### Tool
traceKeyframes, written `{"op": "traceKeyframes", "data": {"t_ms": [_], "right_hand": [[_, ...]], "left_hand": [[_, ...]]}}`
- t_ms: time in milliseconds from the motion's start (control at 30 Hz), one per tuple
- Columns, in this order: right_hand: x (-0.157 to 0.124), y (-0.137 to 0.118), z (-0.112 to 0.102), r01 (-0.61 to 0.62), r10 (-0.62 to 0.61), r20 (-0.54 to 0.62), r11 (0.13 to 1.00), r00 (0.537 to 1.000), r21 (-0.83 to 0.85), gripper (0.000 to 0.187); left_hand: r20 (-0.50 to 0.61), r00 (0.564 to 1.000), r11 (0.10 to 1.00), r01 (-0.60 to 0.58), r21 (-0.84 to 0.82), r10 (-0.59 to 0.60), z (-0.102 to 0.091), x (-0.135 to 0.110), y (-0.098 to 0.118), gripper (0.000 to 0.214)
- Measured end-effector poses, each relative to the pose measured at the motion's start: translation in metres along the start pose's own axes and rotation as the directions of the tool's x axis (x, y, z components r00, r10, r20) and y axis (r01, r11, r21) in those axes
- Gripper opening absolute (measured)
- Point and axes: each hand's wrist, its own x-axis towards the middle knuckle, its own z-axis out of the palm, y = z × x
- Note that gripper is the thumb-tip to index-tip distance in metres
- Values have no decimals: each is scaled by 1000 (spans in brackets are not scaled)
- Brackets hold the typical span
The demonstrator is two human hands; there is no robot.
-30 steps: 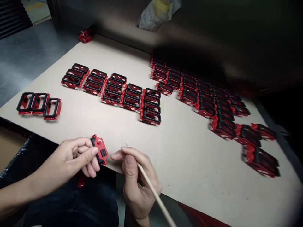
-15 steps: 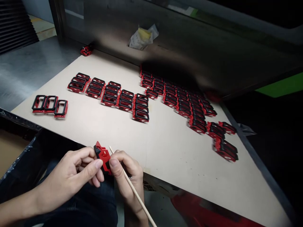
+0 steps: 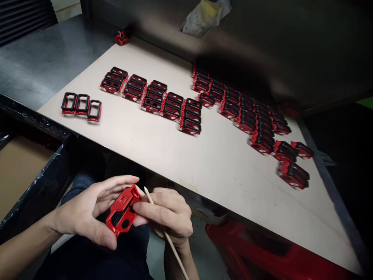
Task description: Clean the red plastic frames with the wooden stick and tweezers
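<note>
1. Workshop bench: from my remote seat I log a pale board tabletop (image 3: 221, 167), with a grey metal surface (image 3: 49, 58) beyond its left edge.
2. Stock on the tabletop: many red-and-black frames in tight rows (image 3: 153, 93), more in a block at the right (image 3: 244, 116), and three set apart at the left (image 3: 81, 107).
3. Back edge: one small red part (image 3: 121, 37), and behind it a crumpled plastic bag (image 3: 205, 17).
4. Below the tabletop: a cardboard box (image 3: 20, 175) at the left and a red plastic tub (image 3: 256, 249) at the right.
5. Item in hand: one red-and-black frame (image 3: 122, 210), held over the person's lap, just below the front edge.
6. Left hand (image 3: 87, 212): curled and cradling the frame between thumb and fingers.
7. Right hand (image 3: 166, 214): closed narrow around a thin wooden stick (image 3: 166, 233), its tip near the frame's top edge, a finger touching the frame.
8. Handling, my estimate: light, stiff, small, with thin bars that may be delicate; I would take it by the outer edges.
</note>
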Motion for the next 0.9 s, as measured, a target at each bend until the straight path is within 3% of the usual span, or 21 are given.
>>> {"op": "traceKeyframes", "data": {"t_ms": [100, 233, 367, 567, 733, 800, 900], "right_hand": [[-6, -5, -1, -141, 146, -46, 985, 988, 99, 18], [-16, -8, -6, -378, 393, -90, 913, 915, 152, 21], [-16, -5, -7, -501, 501, 18, 863, 865, 57, 28], [-16, -2, 2, -471, 521, 288, 852, 804, -227, 47], [-21, -5, 9, -453, 536, 415, 844, 735, -288, 46], [-20, -6, 9, -496, 561, 426, 827, 710, -263, 42], [-19, -6, 2, -576, 600, 396, 794, 695, -193, 18]], "left_hand": [[-6, 999, 999, -52, 12, 52, -1, -1, 0, 88], [-29, 994, 994, -105, 27, 106, 0, -1, -1, 82], [-52, 991, 992, -122, 44, 124, -2, -2, -3, 83], [-33, 995, 992, -90, 86, 93, -6, -4, -2, 88], [-17, 990, 987, -139, 76, 141, -10, -2, -5, 86], [-12, 981, 979, -194, 66, 195, -11, -2, -7, 84], [-13, 975, 974, -220, 60, 221, -13, -3, -8, 83]]}}
